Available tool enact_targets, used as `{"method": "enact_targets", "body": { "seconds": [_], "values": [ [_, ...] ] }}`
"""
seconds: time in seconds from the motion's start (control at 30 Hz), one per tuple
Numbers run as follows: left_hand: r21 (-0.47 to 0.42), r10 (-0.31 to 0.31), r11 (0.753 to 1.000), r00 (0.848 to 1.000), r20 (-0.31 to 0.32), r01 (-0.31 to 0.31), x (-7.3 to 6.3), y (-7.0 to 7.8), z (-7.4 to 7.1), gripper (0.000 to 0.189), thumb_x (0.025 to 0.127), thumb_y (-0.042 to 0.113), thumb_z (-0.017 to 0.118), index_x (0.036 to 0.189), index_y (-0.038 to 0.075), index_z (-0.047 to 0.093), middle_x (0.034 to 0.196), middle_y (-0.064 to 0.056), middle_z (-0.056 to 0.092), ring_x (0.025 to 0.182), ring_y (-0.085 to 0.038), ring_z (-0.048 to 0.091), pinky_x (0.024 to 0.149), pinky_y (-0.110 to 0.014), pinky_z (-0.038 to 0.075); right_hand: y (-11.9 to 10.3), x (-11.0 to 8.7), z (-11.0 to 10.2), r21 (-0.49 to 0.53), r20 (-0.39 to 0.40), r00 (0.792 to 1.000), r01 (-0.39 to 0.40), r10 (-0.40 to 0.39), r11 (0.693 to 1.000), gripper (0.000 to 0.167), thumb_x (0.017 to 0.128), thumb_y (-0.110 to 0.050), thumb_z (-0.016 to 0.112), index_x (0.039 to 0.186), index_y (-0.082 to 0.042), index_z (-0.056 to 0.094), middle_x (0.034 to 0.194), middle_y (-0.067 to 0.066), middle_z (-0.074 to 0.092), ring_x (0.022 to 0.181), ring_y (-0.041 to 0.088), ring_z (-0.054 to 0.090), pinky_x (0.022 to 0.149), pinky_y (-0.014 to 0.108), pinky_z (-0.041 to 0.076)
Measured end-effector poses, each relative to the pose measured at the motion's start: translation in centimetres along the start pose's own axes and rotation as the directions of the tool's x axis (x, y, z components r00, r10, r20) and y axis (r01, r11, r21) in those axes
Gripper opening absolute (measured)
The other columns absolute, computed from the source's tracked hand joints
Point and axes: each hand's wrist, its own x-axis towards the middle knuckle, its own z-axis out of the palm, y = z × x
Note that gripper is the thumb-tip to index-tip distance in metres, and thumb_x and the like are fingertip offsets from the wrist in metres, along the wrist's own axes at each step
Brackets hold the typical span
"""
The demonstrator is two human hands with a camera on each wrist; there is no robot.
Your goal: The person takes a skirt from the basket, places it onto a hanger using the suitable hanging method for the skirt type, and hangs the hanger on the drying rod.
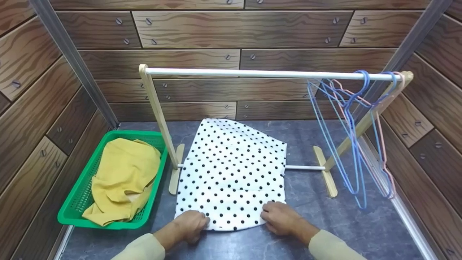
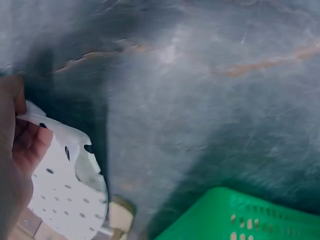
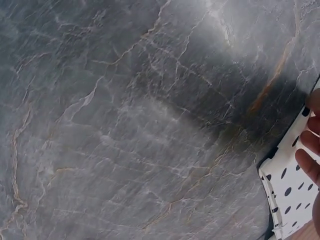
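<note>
A white cloth with black polka dots (image 1: 232, 173) is spread out under the rack, over its lower bar; whether it is a garment I cannot tell. My left hand (image 1: 193, 224) grips its near left edge. In the left wrist view, the thumb and fingers of the left hand (image 2: 22, 135) pinch the cloth's rim (image 2: 65, 132), which is lifted and wavy. At the near right edge, my right hand (image 1: 280, 217) holds the fabric with curled fingers. Only some fingers (image 3: 311, 142) of that hand show in the right wrist view, against the dotted cloth (image 3: 290, 192).
A green basket (image 1: 65, 213) with a yellow cloth (image 1: 124, 177) stands on the left. The rack's top rail (image 1: 231, 73) spans above the dotted cloth. Blue hangers (image 1: 355, 144) and pink hangers (image 1: 383, 159) hang at its right end. Wood-patterned walls (image 1: 202, 30) enclose the grey marbled surface (image 1: 288, 249).
</note>
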Motion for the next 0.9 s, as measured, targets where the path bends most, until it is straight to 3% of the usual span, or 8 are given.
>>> {"method": "enact_targets", "body": {
  "seconds": [0.1, 0.23, 0.37, 0.53, 0.63, 0.73, 0.8, 0.9],
  "values": [
    [-0.141, -0.002, 0.990, 0.999, 0.043, 0.008, -0.4, 0.5, -0.8, 0.013, 0.079, 0.013, 0.070, 0.087, 0.018, 0.061, 0.069, 0.007, 0.052, 0.059, -0.009, 0.047, 0.059, -0.025, 0.046, 0.0, -0.4, -0.1, 0.015, 0.000, 1.000, 0.023, -0.023, 1.000, 0.020, 0.078, -0.028, 0.077, 0.085, -0.019, 0.061, 0.080, -0.006, 0.049, 0.066, 0.009, 0.044, 0.059, 0.026, 0.040],
    [-0.254, 0.041, 0.967, 0.999, 0.025, -0.034, -1.0, 1.1, -1.1, 0.013, 0.074, 0.012, 0.069, 0.079, 0.018, 0.057, 0.065, 0.008, 0.050, 0.056, -0.009, 0.046, 0.053, -0.023, 0.041, 0.0, -0.6, -0.2, 0.042, -0.021, 0.998, 0.068, -0.067, 0.997, 0.016, 0.073, -0.022, 0.077, 0.080, -0.020, 0.063, 0.076, -0.007, 0.050, 0.063, 0.008, 0.044, 0.057, 0.024, 0.038],
    [-0.336, 0.047, 0.942, 0.997, 0.053, -0.026, -1.2, 1.5, -0.5, 0.012, 0.075, 0.015, 0.069, 0.075, 0.017, 0.058, 0.063, 0.008, 0.051, 0.054, -0.008, 0.046, 0.052, -0.022, 0.040, -0.3, -0.3, -0.3, 0.043, -0.041, 0.991, 0.128, -0.127, 0.991, 0.019, 0.067, -0.015, 0.074, 0.066, -0.020, 0.056, 0.065, -0.009, 0.044, 0.056, 0.008, 0.037, 0.052, 0.023, 0.029],
    [-0.407, 0.026, 0.913, 0.991, 0.132, 0.031, -1.3, 2.2, 0.6, 0.007, 0.078, 0.016, 0.070, 0.080, 0.018, 0.063, 0.065, 0.008, 0.055, 0.057, -0.007, 0.050, 0.057, -0.022, 0.044, -0.7, -0.2, -0.7, 0.049, 0.011, 0.993, 0.115, -0.116, 0.992, 0.023, 0.065, -0.013, 0.074, 0.063, -0.020, 0.053, 0.062, -0.009, 0.039, 0.054, 0.007, 0.031, 0.051, 0.022, 0.024],
    [-0.317, 0.068, 0.948, 0.994, 0.086, -0.037, -1.4, 2.9, 1.5, 0.007, 0.081, 0.019, 0.070, 0.080, 0.018, 0.063, 0.064, 0.008, 0.053, 0.056, -0.008, 0.048, 0.054, -0.022, 0.042, -1.0, -0.1, -0.9, -0.008, 0.076, 0.989, 0.124, -0.123, 0.992, 0.019, 0.069, -0.013, 0.073, 0.065, -0.020, 0.056, 0.062, -0.008, 0.043, 0.053, 0.008, 0.033, 0.050, 0.023, 0.025],
    [-0.061, 0.169, 0.984, 0.985, -0.022, -0.170, -1.6, 3.3, 2.4, 0.012, 0.089, 0.029, 0.067, 0.083, 0.020, 0.062, 0.064, 0.009, 0.052, 0.055, -0.006, 0.044, 0.054, -0.021, 0.038, -1.4, -0.3, -0.8, -0.117, 0.106, 0.981, 0.174, -0.162, 0.978, 0.015, 0.074, -0.017, 0.073, 0.070, -0.022, 0.059, 0.065, -0.008, 0.047, 0.055, 0.010, 0.039, 0.053, 0.025, 0.028],
    [0.131, 0.235, 0.966, 0.968, -0.085, -0.223, -1.7, 3.4, 3.1, 0.017, 0.094, 0.037, 0.062, 0.087, 0.022, 0.061, 0.066, 0.009, 0.050, 0.056, -0.006, 0.041, 0.056, -0.021, 0.035, -1.5, -0.5, -0.6, -0.196, 0.093, 0.977, 0.209, -0.194, 0.958, 0.015, 0.076, -0.023, 0.074, 0.073, -0.022, 0.059, 0.066, -0.008, 0.049, 0.057, 0.011, 0.042, 0.057, 0.027, 0.032],
    [0.294, 0.285, 0.927, 0.948, -0.145, -0.234, -1.8, 3.4, 3.9, 0.021, 0.097, 0.044, 0.056, 0.090, 0.024, 0.059, 0.069, 0.011, 0.046, 0.059, -0.006, 0.036, 0.060, -0.022, 0.030, -1.6, -1.2, -0.1, -0.267, 0.041, 0.974, 0.225, -0.222, 0.937, 0.022, 0.076, -0.029, 0.076, 0.076, -0.021, 0.056, 0.069, -0.008, 0.050, 0.062, 0.012, 0.045, 0.068, 0.032, 0.040]
  ]
}}
